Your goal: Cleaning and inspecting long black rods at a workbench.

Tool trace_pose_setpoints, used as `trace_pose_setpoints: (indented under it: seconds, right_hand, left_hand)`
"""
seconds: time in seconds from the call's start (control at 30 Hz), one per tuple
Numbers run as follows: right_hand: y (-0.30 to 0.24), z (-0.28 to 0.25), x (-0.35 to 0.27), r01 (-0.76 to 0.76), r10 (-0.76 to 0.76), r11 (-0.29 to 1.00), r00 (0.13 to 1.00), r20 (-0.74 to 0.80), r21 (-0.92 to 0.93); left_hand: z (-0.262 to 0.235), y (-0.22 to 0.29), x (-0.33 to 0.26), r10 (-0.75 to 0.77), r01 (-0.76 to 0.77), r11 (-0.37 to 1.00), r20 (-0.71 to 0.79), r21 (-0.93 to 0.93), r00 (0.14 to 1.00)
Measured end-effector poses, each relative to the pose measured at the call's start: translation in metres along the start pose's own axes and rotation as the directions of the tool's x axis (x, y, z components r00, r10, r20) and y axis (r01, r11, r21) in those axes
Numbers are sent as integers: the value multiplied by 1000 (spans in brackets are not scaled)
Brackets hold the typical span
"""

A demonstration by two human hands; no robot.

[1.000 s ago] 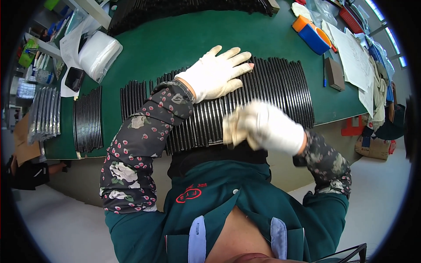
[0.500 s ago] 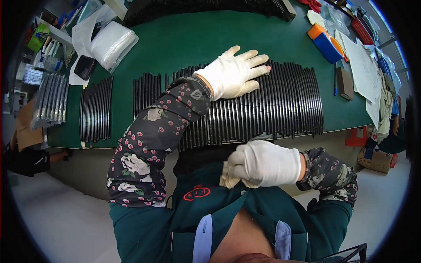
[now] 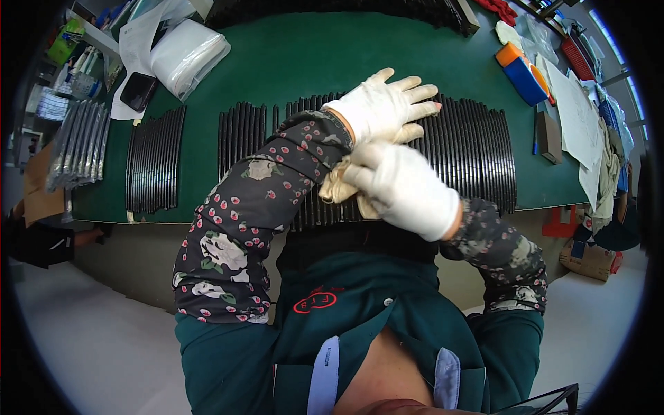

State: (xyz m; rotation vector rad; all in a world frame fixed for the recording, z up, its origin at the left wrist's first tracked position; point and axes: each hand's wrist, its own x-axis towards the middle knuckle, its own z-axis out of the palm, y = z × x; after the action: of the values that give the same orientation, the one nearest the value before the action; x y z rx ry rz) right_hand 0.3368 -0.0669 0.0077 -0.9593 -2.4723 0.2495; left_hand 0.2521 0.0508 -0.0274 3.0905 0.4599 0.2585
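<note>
Moved up from the chest since half a second ago, the right hand now lies against the left wrist, over the near edge of the row of black rods. Right hand: gloved in white, forearm in a floral sleeve bent in from the lower right, fingers curled shut around a crumpled cream cloth, which is pressed to the left sleeve just behind the glove cuff. Left hand: gloved in white, forearm reaching forward across the body, palm down and flat on the rods, fingers spread open and pointing right, grasping nothing; its place on the rods matches the earlier frame. Rods: laid side by side in a long band across the green surface, with two shorter groups farther to the left. Beyond, toward the far left corner: a dark phone and a white plastic-wrapped bundle; toward the far right, an orange-and-blue block.
</note>
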Motion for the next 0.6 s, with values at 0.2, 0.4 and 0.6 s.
trace_pose_setpoints:
  seconds: [0.2, 0.4, 0.6]
  right_hand:
    - [-38, -12, -33, 91, -234, 897, 928, 290, 432]
    - [-21, -40, -30, 23, -74, 912, 991, 109, 409]
    - [-3, -29, 9, -126, 154, 975, 977, -147, 180]
  left_hand:
    - [-4, 1, -5, -50, 48, 998, -52, -33, 997]
    - [-47, -28, -56, -76, 84, 996, -199, 33, 977]
    - [-22, -42, -113, -92, 89, 994, 37, 66, 995]
